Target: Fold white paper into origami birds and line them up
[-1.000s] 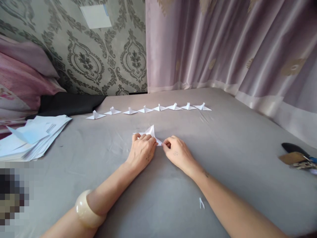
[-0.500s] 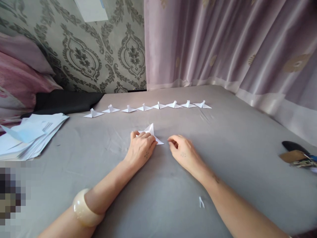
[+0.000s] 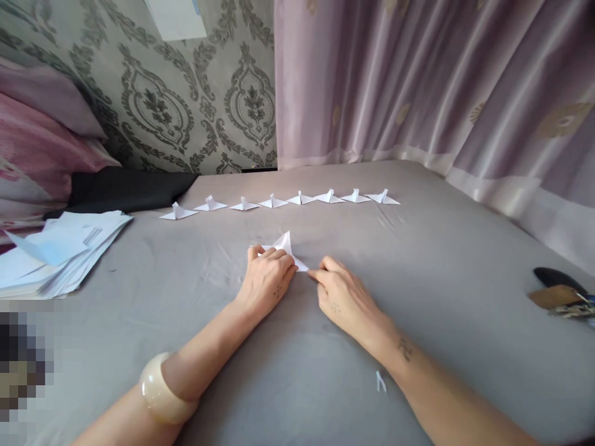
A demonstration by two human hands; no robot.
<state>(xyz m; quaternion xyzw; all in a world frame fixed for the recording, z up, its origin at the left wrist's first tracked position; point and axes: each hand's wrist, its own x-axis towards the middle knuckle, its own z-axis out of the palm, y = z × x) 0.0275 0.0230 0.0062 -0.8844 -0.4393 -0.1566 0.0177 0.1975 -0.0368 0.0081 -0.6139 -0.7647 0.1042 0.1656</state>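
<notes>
A white folded paper [image 3: 285,242] lies on the grey cloth in front of me, with one pointed flap standing up and a sharp corner sticking out to the right. My left hand [image 3: 268,277] is closed over its near side, pressing and gripping it, so much of the paper is hidden. At the right corner, my right hand [image 3: 344,296] has its fingertips on the very tip, the other fingers curled in. Beyond both hands runs a row of several small folded paper birds [image 3: 300,198].
A stack of paper sheets [image 3: 69,254] sits at the left, by a black cloth [image 3: 130,192]. Two thin paper scraps [image 3: 381,382] lie near my right forearm. Keys with a brown tag [image 3: 558,298] are at the far right. A curtain [image 3: 362,80] hangs behind the grey cloth surface [image 3: 223,384].
My right hand has moved slightly left and down, from beside the paper to its right corner. My left hand stays on the folded paper.
</notes>
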